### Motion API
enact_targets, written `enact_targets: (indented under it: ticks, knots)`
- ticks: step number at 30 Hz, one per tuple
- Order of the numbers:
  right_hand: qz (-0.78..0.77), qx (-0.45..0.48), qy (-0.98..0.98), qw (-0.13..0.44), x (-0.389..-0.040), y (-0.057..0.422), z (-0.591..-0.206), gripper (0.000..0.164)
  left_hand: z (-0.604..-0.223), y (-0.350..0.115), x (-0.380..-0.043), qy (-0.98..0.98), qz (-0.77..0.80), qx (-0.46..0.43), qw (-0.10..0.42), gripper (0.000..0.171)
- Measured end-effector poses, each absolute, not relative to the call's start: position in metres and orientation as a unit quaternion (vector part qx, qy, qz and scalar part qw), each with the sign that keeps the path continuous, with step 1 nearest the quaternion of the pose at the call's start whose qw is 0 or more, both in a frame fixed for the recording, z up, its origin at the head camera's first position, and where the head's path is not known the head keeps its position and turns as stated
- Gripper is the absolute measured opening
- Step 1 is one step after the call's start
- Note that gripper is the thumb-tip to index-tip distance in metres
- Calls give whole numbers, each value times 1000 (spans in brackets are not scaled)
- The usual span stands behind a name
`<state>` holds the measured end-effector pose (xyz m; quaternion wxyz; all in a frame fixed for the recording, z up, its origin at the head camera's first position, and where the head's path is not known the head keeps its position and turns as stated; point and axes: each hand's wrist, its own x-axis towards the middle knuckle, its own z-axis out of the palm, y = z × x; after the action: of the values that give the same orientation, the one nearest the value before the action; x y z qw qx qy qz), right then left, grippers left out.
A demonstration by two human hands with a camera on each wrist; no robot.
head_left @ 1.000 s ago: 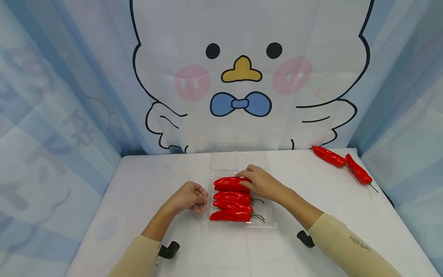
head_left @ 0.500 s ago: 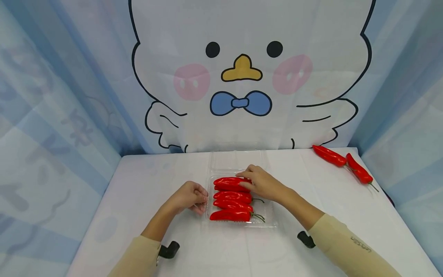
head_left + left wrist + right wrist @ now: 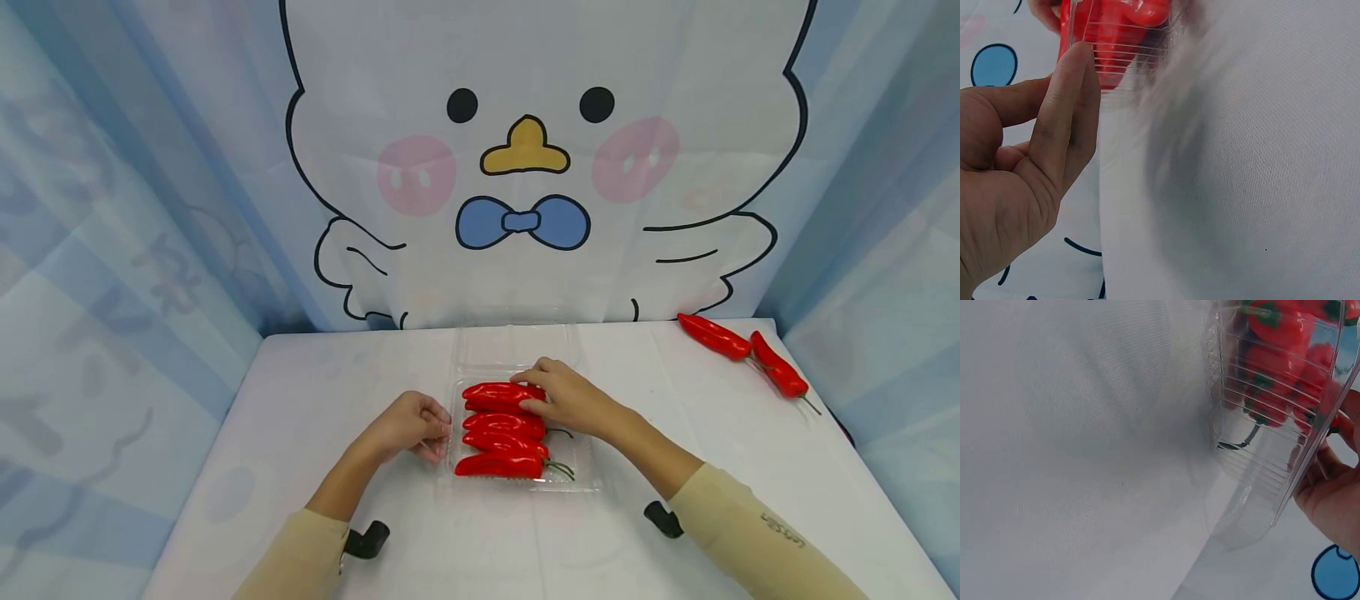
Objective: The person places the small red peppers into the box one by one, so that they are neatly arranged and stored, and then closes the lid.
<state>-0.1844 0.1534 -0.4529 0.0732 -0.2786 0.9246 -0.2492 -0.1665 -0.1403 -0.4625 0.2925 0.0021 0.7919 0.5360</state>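
Note:
A clear plastic box (image 3: 583, 464) lies in the middle of the table with its lid folded back. Inside it, several long red chili peppers (image 3: 498, 467) lie side by side, green stems pointing right. My left hand (image 3: 408, 425) pinches the box's left rim between thumb and fingers; in the left wrist view the fingertips (image 3: 1082, 53) are at the ribbed wall. At the box's far end my right hand (image 3: 562, 396) grips the stem end of the farthest red chili pepper (image 3: 487, 390), covering its stem. In the right wrist view the ribbed wall partly hides this hand.
Two more red chili peppers (image 3: 712, 337) lie at the table's back right corner. The clear lid (image 3: 517, 346) reaches toward the back edge. A printed curtain (image 3: 525, 275) hangs behind the table (image 3: 322, 375), with blue curtains at both sides.
Both hands stay at the box with almost no movement. The right thumb has shifted slightly lower on the farthest chili pepper.

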Motion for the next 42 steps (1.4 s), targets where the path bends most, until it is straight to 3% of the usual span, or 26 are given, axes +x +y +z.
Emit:
enact_targets:
  ticks: [25, 42]
  knots:
    - [-242, -278, 927, 60, -185, 155, -450, 41, -459, -140, -166, 792, 535, 15, 293, 11]
    - [-296, -271, 915, 36, -184, 191, -447, 41, -458, -141, -164, 793, 535, 21, 290, 10]
